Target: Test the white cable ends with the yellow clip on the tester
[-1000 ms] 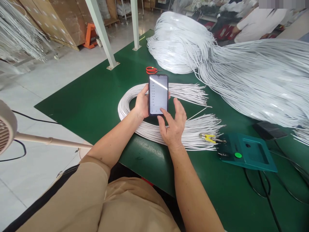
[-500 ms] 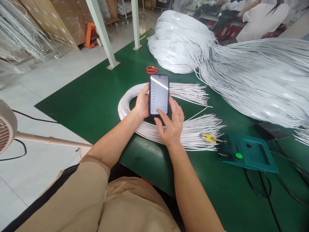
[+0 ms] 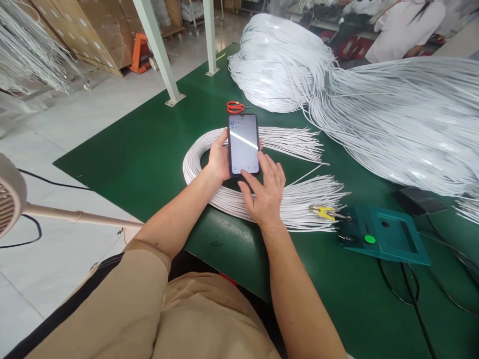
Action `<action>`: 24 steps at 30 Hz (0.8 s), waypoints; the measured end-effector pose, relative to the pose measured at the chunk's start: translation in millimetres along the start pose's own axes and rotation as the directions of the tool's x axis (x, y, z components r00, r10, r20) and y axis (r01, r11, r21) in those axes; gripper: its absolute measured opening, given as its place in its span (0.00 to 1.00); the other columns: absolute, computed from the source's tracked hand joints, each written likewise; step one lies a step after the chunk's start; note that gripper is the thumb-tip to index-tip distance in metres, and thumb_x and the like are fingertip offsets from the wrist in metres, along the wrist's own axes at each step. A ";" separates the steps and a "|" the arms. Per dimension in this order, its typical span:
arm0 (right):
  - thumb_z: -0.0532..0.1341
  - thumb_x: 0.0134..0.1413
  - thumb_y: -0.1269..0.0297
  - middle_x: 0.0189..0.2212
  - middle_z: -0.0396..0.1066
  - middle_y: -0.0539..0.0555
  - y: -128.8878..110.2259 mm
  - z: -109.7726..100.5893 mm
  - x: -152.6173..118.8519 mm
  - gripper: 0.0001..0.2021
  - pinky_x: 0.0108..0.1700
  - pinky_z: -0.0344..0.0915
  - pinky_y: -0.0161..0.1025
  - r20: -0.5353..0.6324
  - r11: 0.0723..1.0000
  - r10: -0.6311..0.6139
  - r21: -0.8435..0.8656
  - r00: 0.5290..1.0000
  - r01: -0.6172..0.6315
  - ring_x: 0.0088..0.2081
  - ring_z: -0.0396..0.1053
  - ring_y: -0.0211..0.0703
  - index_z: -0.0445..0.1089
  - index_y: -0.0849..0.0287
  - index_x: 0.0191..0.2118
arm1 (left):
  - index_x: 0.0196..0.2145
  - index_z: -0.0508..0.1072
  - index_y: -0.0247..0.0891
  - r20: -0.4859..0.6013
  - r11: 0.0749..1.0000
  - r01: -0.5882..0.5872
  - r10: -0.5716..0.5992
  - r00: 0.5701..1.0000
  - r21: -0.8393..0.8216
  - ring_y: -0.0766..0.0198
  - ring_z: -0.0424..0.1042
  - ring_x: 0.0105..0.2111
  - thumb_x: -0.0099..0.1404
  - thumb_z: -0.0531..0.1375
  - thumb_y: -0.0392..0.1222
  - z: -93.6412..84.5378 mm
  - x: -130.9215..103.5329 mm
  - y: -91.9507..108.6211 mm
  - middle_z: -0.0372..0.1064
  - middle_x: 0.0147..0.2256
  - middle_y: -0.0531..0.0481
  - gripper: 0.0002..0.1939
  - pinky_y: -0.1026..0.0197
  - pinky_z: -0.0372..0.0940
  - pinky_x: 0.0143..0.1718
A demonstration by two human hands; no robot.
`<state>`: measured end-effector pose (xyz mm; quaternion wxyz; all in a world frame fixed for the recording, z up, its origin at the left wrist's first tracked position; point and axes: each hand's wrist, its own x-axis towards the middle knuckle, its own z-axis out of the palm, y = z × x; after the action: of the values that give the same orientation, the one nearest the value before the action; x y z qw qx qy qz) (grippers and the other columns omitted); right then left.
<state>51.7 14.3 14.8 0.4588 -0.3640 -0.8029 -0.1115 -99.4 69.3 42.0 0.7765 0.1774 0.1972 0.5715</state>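
Observation:
A black-edged phone (image 3: 243, 149) with a lit screen and a bright reflection across it is gripped by my left hand (image 3: 219, 158), the thumb along its left edge. My right hand (image 3: 265, 192) has its fingers apart at the phone's lower right, the index fingertip over the bottom of the screen. Beneath both hands, a curved bundle of white cables (image 3: 196, 157) lies on the green table (image 3: 127, 144), its loose ends to the right. Red-handled scissors (image 3: 235, 107) lie just beyond the phone.
Yellow-handled pliers (image 3: 325, 213) rest by a teal device (image 3: 392, 234) with a green button and black cords. Large white cable coils (image 3: 284, 65) fill the back right. Metal posts (image 3: 159, 52) stand on the table. A fan (image 3: 11, 194) is at left; a person (image 3: 407, 27) is beyond.
The phone has shifted slightly left and its screen shows a different page, with the list of lines gone. My left hand has moved slightly with it.

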 end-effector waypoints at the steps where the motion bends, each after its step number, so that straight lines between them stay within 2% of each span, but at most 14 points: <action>1: 0.59 0.63 0.60 0.60 0.66 0.65 0.4 -0.7 0.4 0.11 0.63 0.58 0.57 -0.023 1.000 0.013 -0.001 1.000 -0.013 0.63 0.62 0.54 0.76 0.57 0.45 | 0.55 0.71 0.26 -0.003 1.000 -0.006 0.006 1.000 0.004 0.45 0.73 0.52 0.70 0.46 0.61 -0.4 0.2 -0.2 0.75 0.47 0.33 0.35 0.47 0.67 0.54; 5: 0.59 0.62 0.63 0.61 0.65 0.69 3.4 -0.7 0.2 0.13 0.63 0.58 0.57 -0.114 0.998 0.064 0.004 0.991 -0.064 0.63 0.63 0.56 0.73 0.61 0.49 | 0.56 0.71 0.28 -0.046 1.000 -0.012 0.012 0.999 0.007 0.45 0.74 0.52 0.70 0.47 0.61 3.0 -0.2 -1.2 0.76 0.46 0.35 0.34 0.47 0.68 0.54; 8: 0.58 0.64 0.63 0.62 0.63 0.68 7.2 2.5 -2.1 0.14 0.63 0.58 0.57 -0.122 0.992 0.123 0.017 0.985 -0.121 0.64 0.61 0.57 0.71 0.61 0.52 | 0.57 0.70 0.29 -0.061 1.000 0.012 -0.011 0.998 0.018 0.46 0.74 0.52 0.70 0.46 0.62 7.8 -0.9 -2.2 0.76 0.46 0.36 0.35 0.47 0.68 0.55; 10: 0.56 0.65 0.61 0.63 0.62 0.68 10.2 5.0 -4.1 0.18 0.63 0.59 0.56 -0.112 0.980 0.198 0.053 0.974 -0.193 0.64 0.61 0.56 0.68 0.60 0.57 | 0.57 0.70 0.30 -0.055 0.999 0.017 -0.015 0.998 0.032 0.45 0.74 0.52 0.70 0.46 0.62 8.9 -0.4 -2.9 0.76 0.47 0.37 0.35 0.46 0.67 0.55; 14: 0.56 0.65 0.58 0.62 0.62 0.67 15.7 11.6 -9.6 0.25 0.62 0.60 0.52 -0.090 0.917 0.373 0.184 0.923 -0.353 0.64 0.60 0.53 0.59 0.61 0.64 | 0.58 0.70 0.31 -0.037 0.998 0.021 -0.018 0.999 0.060 0.44 0.73 0.53 0.70 0.47 0.63 6.0 1.6 -3.9 0.76 0.47 0.38 0.35 0.45 0.67 0.56; 18: 0.56 0.65 0.55 0.59 0.66 0.67 19.4 18.6 -15.2 0.27 0.57 0.67 0.48 0.014 0.818 0.512 0.299 0.859 -0.492 0.58 0.68 0.50 0.57 0.62 0.65 | 0.58 0.70 0.33 -0.034 0.994 0.034 -0.031 0.999 0.104 0.44 0.73 0.53 0.70 0.46 0.63 5.0 1.2 -3.9 0.76 0.47 0.38 0.35 0.44 0.67 0.55; 21: 0.55 0.66 0.56 0.59 0.65 0.67 21.5 16.7 -14.1 0.27 0.57 0.67 0.47 0.008 0.815 0.513 0.309 0.858 -0.490 0.59 0.67 0.50 0.57 0.62 0.65 | 0.59 0.70 0.34 -0.049 0.991 0.089 -0.085 0.995 0.103 0.44 0.73 0.53 0.70 0.48 0.62 8.6 -1.0 -5.3 0.76 0.47 0.39 0.33 0.44 0.68 0.55; 24: 0.55 0.66 0.57 0.65 0.57 0.69 22.2 5.8 -6.8 0.27 0.65 0.58 0.53 -0.101 0.905 0.411 0.165 0.906 -0.392 0.67 0.56 0.54 0.58 0.62 0.66 | 0.59 0.70 0.36 -0.053 0.980 0.182 -0.178 0.983 0.083 0.44 0.73 0.53 0.70 0.49 0.60 12.3 -3.3 -10.0 0.76 0.47 0.40 0.31 0.44 0.67 0.56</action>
<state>65.3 29.7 2.7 0.5489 -0.4799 -0.6841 0.0185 -85.9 62.7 48.0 0.8120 0.1797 0.2546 0.4936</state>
